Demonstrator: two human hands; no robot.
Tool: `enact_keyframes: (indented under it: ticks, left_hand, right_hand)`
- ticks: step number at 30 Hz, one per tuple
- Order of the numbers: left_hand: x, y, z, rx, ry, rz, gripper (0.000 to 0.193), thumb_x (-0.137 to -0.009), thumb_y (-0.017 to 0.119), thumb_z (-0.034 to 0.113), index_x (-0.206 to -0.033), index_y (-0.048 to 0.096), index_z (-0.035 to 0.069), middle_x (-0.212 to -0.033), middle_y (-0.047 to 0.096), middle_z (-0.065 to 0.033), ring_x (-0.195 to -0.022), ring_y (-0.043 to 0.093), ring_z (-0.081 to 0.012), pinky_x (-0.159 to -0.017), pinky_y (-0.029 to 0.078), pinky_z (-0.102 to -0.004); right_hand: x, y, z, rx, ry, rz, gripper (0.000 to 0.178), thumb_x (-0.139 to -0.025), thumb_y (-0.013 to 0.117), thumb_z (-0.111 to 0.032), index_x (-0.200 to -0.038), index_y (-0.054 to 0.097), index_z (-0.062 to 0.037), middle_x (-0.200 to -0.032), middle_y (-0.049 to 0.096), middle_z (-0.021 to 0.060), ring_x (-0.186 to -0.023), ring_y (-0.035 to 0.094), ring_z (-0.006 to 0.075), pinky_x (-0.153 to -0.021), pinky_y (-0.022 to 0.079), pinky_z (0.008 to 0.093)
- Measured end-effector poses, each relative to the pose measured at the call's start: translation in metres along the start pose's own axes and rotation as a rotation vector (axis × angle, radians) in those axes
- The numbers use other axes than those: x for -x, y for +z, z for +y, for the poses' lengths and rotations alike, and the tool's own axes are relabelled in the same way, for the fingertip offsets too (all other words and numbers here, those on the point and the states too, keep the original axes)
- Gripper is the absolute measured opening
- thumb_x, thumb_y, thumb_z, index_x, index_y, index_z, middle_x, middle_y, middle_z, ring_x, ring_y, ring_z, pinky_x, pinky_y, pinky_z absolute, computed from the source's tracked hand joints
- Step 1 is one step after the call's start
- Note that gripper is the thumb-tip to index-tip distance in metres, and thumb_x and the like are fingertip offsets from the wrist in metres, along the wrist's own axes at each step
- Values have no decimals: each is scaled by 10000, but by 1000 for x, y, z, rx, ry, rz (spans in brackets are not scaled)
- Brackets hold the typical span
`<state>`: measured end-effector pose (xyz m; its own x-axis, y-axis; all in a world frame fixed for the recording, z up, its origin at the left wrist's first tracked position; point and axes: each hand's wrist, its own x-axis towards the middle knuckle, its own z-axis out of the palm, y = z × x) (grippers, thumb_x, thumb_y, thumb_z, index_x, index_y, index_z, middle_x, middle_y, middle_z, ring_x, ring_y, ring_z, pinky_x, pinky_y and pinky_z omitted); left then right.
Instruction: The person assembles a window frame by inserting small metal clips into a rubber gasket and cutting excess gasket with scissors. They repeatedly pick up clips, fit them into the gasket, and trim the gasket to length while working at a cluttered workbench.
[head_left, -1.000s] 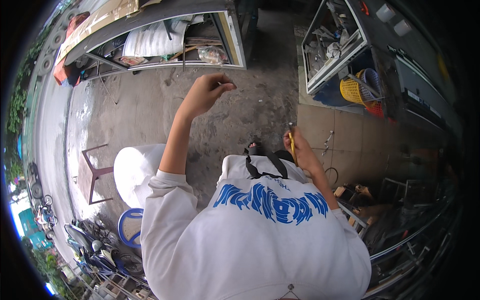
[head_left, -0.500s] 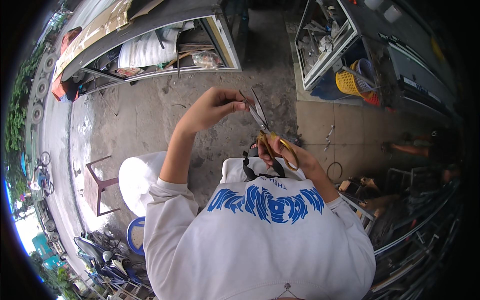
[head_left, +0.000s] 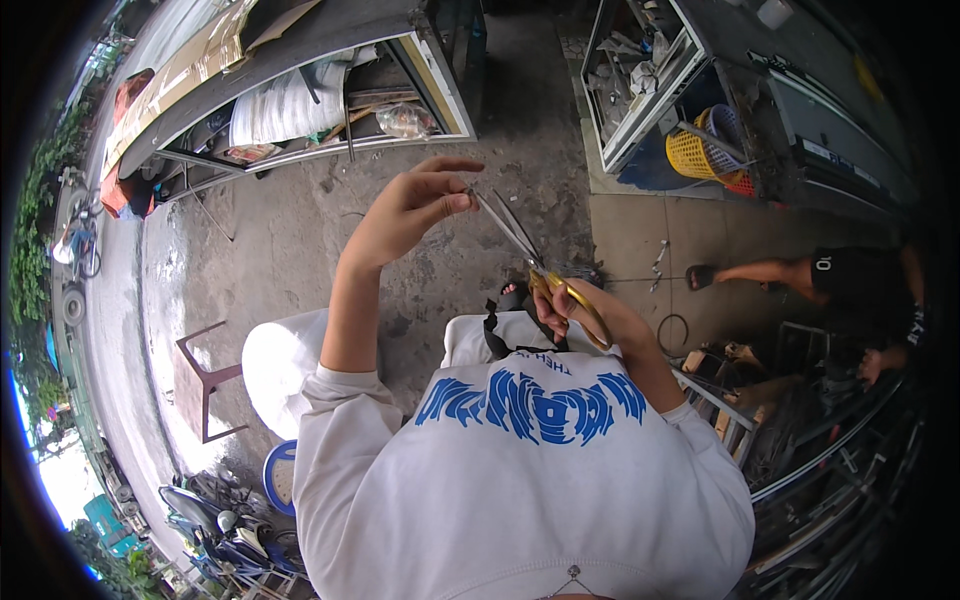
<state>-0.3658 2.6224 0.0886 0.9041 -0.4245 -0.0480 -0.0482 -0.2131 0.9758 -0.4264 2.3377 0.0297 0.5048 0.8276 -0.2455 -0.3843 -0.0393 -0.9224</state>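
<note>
My right hand grips a pair of scissors by the gold-coloured handles, in front of my chest. Their long silver blades point up and to the left, slightly parted. Beside the blade tips is my left hand, its thumb and forefinger pinched together while other fingers stretch out. Whatever sits in that pinch is too small to make out. A black strap lies below the scissors, at my lap.
A metal-framed cabinet stands ahead at left, another at right with yellow baskets. A brown table and white chair are at left. Another person's leg shows at right, above metal bars.
The scissors have swung slightly, and their blades are closer together. Some fingers of my left hand have straightened. The other person at right has come further into view; a motorbike has moved along the road.
</note>
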Motion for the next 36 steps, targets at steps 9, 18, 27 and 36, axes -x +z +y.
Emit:
enact_keyframes:
  ticks: [9,18,27,36]
  left_hand:
    - [-4,0,6,-134,46,-61,221,-912,671,197,-1005,705,0,-1362,532,-131,-1222,536,-261,-975,481,-370]
    - [-1,12,2,111,-140,-137,215,-931,660,183,-946,686,-30,-928,699,-85,-885,650,-148,-828,508,-297]
    - [2,20,-18,247,-134,-144,187,-913,685,162,-900,685,-24,-829,681,-52,-757,621,-112,-731,495,-264]
    - [-1,31,-38,361,-219,-141,197,-884,723,198,-885,703,2,-787,676,-35,-736,628,-108,-723,489,-257]
  right_hand:
    - [-6,11,-3,-118,69,24,666,-902,420,-698,-913,501,-37,-696,441,-14,-605,451,74,-602,440,223]
    - [-19,3,-10,13,-5,78,658,-869,417,-747,-792,437,-95,-685,455,-4,-574,474,70,-541,450,225]
    - [-13,3,-12,-84,-51,112,611,-911,437,-692,-748,437,-104,-619,436,-21,-479,456,45,-452,395,196]
    - [-4,-11,5,-368,-110,-56,196,-1019,482,-248,-896,427,-105,-792,431,30,-629,432,80,-544,394,199]
